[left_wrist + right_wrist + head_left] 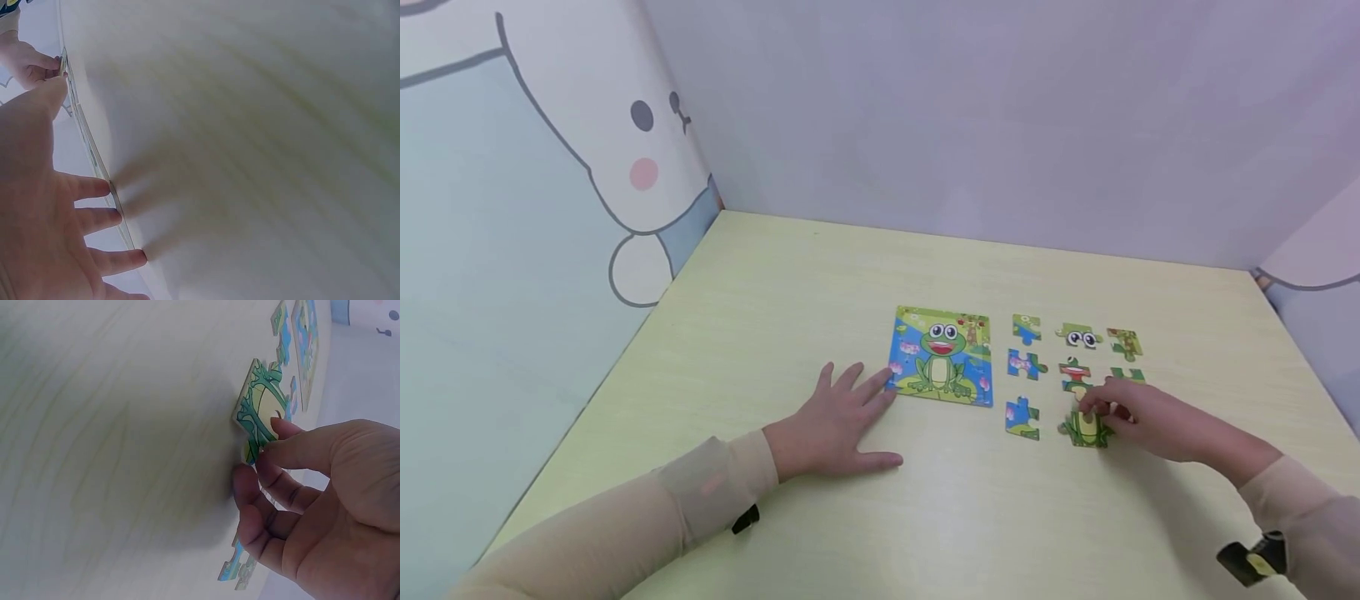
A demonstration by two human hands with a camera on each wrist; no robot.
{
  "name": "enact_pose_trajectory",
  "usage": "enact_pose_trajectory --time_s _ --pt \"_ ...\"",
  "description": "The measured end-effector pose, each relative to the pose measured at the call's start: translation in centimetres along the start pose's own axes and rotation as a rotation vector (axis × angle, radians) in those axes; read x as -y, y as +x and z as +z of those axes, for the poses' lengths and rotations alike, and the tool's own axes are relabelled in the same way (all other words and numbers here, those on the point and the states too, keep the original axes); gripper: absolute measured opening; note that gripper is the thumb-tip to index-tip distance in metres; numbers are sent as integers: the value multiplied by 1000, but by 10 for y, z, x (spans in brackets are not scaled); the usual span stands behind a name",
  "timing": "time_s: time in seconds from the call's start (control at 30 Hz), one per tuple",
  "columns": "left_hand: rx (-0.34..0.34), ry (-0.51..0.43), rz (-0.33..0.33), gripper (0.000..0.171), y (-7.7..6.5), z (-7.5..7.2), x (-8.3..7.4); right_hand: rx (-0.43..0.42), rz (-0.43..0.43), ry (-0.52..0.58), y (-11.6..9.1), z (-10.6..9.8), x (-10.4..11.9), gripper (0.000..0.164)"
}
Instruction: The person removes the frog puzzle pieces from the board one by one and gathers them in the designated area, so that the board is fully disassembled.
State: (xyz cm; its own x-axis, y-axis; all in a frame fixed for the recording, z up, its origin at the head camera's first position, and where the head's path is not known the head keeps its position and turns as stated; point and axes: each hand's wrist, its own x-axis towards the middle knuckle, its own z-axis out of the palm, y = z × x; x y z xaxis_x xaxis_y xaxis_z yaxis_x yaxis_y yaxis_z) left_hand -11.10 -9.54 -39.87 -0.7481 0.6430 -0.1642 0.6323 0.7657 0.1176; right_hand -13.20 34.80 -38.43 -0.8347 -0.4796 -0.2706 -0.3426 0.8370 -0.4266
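Note:
My right hand (1157, 423) pinches a puzzle piece (1086, 435) showing the frog's yellow belly and green legs. In the right wrist view the thumb and forefinger hold this belly piece (259, 403) by its edge, close over the table. Spread out on the tabletop, my left hand (838, 425) has straight fingers, with fingertips right at the left edge of a square frog picture (942, 358). Just beyond the held piece lies the frog's mouth piece (1075, 372), partly overlapped by the right hand. A green piece (1129, 375) is also partly hidden behind that hand.
Left of the belly piece lie a blue corner piece (1021, 418), a pink-flower piece (1024, 364) and a green-and-blue piece (1026, 328). Farther back are the eyes piece (1078, 337) and a tree piece (1126, 342). Fabric walls (962, 125) border the pale table (775, 275).

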Motion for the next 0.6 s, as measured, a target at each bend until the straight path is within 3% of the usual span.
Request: enact_pose_trajectory --time_s 0.27,0.6 --pt "4 -10 -6 88 0 0 0 -71 -18 -63 6 0 7 22" --pt "6 -13 -8 88 0 -1 -1 -116 -19 3 37 1 54 37"
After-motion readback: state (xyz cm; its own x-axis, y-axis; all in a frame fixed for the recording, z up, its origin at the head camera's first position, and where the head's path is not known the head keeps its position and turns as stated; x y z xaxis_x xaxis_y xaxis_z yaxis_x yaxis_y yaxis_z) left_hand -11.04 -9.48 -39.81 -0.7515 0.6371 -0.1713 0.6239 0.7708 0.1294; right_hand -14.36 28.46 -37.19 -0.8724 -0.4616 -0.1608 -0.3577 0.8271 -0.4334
